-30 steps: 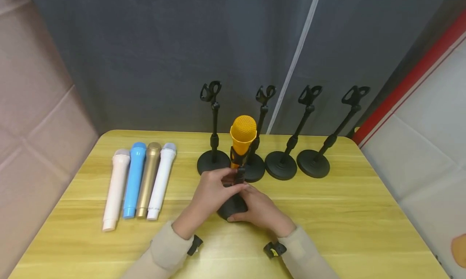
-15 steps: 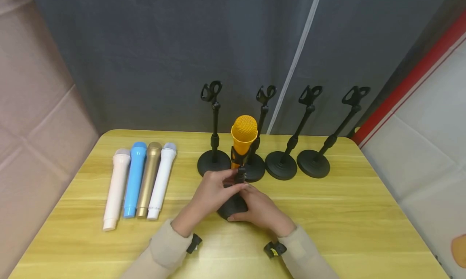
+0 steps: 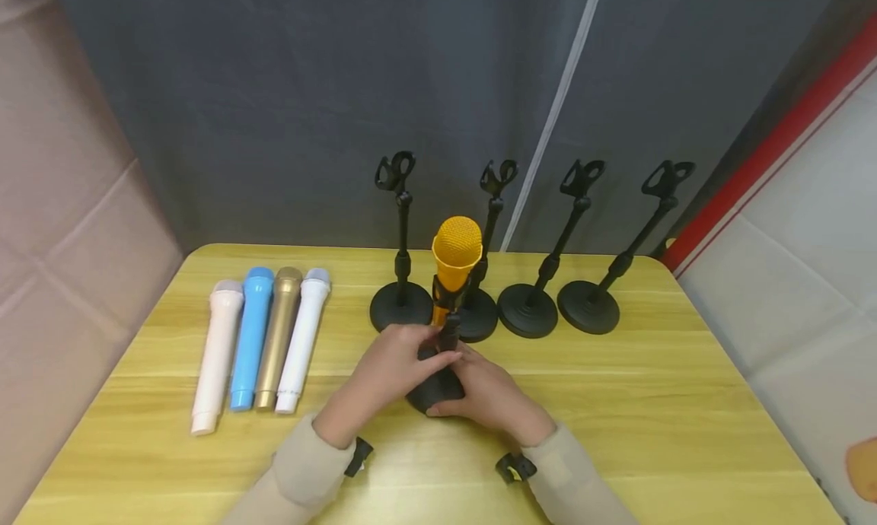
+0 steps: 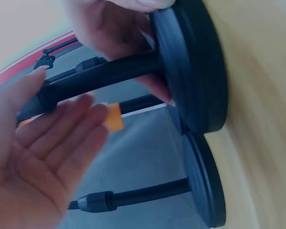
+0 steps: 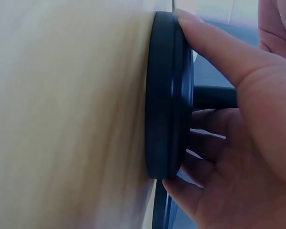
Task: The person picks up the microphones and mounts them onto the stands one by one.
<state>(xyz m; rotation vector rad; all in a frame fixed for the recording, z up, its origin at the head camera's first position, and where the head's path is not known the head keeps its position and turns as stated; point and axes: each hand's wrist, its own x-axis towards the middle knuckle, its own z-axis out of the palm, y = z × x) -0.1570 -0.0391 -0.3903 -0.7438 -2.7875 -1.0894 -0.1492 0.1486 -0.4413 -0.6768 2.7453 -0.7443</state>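
Note:
A black microphone stand point(image 3: 433, 392) stands at the middle of the table, with a yellow-orange microphone point(image 3: 457, 243) in its clip. My right hand point(image 3: 496, 392) grips the round base; in the right wrist view its thumb and fingers lie on opposite parts of the base point(image 5: 164, 95). My left hand point(image 3: 393, 365) is around the stand's upright. In the left wrist view the left thumb is at the black pole point(image 4: 109, 71), while the other fingers point(image 4: 76, 148) extend fairly straight on the far side. The microphone's lower part is partly hidden behind the left hand.
Behind stand several black microphone stands point(image 3: 527, 312) in a row with bare clips. To the left lie a pale pink microphone point(image 3: 218, 357), a blue one point(image 3: 251, 342), a gold one point(image 3: 279, 342) and a white one point(image 3: 304, 342). A dark grey curtain point(image 3: 308, 114) hangs behind the table.
My left hand has shifted slightly left and down, its wrist moving left and its fingers loosening around the upright. The right hand and the held stand stay nearly in place.

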